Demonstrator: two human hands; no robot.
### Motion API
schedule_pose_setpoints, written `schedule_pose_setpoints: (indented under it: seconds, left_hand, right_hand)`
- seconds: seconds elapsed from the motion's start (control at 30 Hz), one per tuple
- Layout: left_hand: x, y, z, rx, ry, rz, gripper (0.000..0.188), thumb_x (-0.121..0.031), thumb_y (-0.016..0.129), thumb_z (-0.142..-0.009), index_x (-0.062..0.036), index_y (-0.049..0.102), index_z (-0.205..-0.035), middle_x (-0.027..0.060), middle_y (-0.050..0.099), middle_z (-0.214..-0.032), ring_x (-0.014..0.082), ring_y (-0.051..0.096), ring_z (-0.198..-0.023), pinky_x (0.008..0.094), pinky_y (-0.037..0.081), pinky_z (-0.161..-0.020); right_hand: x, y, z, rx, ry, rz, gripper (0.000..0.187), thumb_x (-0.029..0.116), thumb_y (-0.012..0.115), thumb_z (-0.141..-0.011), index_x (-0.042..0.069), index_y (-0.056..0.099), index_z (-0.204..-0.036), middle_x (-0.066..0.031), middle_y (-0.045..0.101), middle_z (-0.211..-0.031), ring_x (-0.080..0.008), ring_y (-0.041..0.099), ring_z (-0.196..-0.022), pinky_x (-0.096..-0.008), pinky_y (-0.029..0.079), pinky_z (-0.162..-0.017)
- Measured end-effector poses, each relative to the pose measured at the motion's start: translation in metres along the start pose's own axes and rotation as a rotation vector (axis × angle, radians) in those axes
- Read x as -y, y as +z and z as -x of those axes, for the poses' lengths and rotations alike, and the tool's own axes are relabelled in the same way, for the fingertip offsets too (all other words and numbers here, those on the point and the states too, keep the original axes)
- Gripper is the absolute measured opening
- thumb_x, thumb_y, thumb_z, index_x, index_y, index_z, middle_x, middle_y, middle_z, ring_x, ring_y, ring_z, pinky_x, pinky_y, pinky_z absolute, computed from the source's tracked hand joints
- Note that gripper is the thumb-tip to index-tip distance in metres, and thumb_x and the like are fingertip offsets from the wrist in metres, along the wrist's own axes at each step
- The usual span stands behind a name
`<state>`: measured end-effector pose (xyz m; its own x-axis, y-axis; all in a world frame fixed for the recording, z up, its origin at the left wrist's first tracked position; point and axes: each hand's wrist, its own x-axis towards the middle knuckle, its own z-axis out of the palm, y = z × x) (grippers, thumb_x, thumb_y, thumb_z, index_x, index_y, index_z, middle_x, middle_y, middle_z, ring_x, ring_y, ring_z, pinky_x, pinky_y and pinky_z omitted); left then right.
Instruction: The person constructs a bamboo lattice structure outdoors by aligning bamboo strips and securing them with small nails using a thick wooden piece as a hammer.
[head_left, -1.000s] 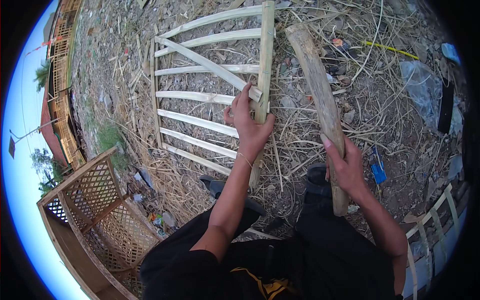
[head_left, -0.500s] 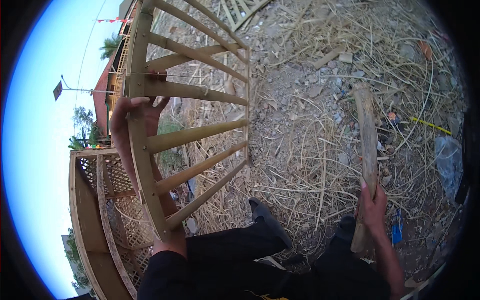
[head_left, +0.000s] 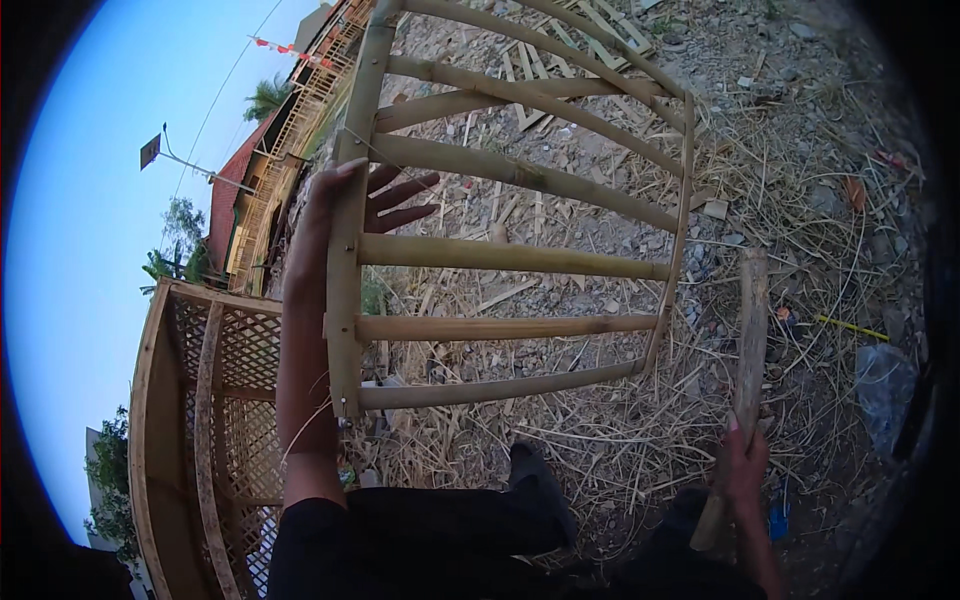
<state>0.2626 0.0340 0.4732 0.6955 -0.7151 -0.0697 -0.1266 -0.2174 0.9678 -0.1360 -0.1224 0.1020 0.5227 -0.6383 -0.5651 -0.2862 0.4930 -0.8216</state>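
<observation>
A slatted bamboo frame point(head_left: 510, 256) is held up at the left, its cross slats fixed between two long rails. My left hand point(head_left: 314, 222) supports it by the near rail, with the thumb over the rail and the other fingers stretched through the gap between two slats. A thin loose strand hangs by the rail near the thumb. In my right hand point(head_left: 742, 468) is a thick wooden stick point(head_left: 752, 335), gripped near its lower end and pointing away from me. The stick is apart from the frame.
Dry shavings and strips point(head_left: 600, 450) litter the stony ground. A wooden lattice structure point(head_left: 235, 430) stands at left. Slatted pieces point(head_left: 540, 85) lie farther off. A clear plastic bag point(head_left: 885, 395), yellow strip point(head_left: 850, 327) and blue object point(head_left: 779, 522) lie at right.
The bamboo frame has swung to the right in view and shows its slats more broadly. My left hand's fingers have straightened out. The stick sits slightly lower and farther right, still in my right hand.
</observation>
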Motion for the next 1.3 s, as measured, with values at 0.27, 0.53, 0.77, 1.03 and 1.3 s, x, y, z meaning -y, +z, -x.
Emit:
schedule_pose_setpoints:
  seconds: [0.27,0.53,0.77,1.03,1.3]
  left_hand:
    - [0.035,-0.045,-0.043,0.053,-0.05,-0.338,0.069,-0.014,0.055,-0.1,-0.004,0.021,-0.159,0.0221,0.053,-0.147,0.0272,0.073,-0.103,0.0439,0.059,-0.093]
    - [0.18,-0.128,-0.003,-0.148,-0.281,0.139,0.068,-0.009,0.056,-0.098,-0.006,0.022,-0.157,0.0186,0.053,-0.148,0.0316,0.074,-0.1,0.0407,0.063,-0.086]
    - [0.356,-0.156,0.095,-0.386,-0.419,0.434,0.067,-0.014,0.063,-0.096,-0.0079,0.031,-0.154,0.0145,0.053,-0.145,0.0281,0.075,-0.092,0.0382,0.064,-0.081]
    - [0.453,-0.1,0.128,-0.47,-0.425,0.443,0.043,-0.021,0.068,-0.098,-0.0064,0.051,-0.135,0.0091,0.072,-0.108,0.0158,0.069,-0.075,0.0329,0.059,-0.078]
    - [0.5,-0.049,0.129,-0.652,-0.287,-0.761,0.059,-0.017,0.067,-0.091,0.0058,0.049,-0.142,0.0275,0.053,-0.138,0.0403,0.054,-0.124,0.0508,0.043,-0.104]
  right_hand:
    - [0.004,-0.01,-0.001,-0.069,-0.068,0.042,0.03,0.029,0.061,-0.102,0.0,0.063,-0.104,0.0009,0.054,-0.069,-0.0079,0.052,-0.057,-0.0287,0.04,-0.05]
    - [0.016,0.003,0.009,-0.011,-0.111,0.129,0.029,0.03,0.059,-0.103,0.001,0.059,-0.104,-0.0009,0.053,-0.065,-0.0112,0.054,-0.05,-0.0294,0.044,-0.043]
    - [0.073,0.055,0.024,0.126,-0.13,0.46,0.028,0.028,0.062,-0.102,0.0,0.06,-0.105,-0.0014,0.053,-0.063,-0.0117,0.054,-0.046,-0.0297,0.046,-0.042]
    - [0.14,0.158,0.0,0.593,-0.383,1.283,0.041,0.035,0.07,-0.094,-0.002,0.058,-0.108,-0.0213,0.066,-0.07,-0.0339,0.067,-0.058,-0.0458,0.053,-0.056]
    - [0.106,0.273,-0.062,0.961,-0.768,1.575,0.051,0.042,0.068,-0.094,0.0,0.049,-0.117,-0.026,0.068,-0.08,-0.0449,0.068,-0.068,-0.0521,0.054,-0.058]
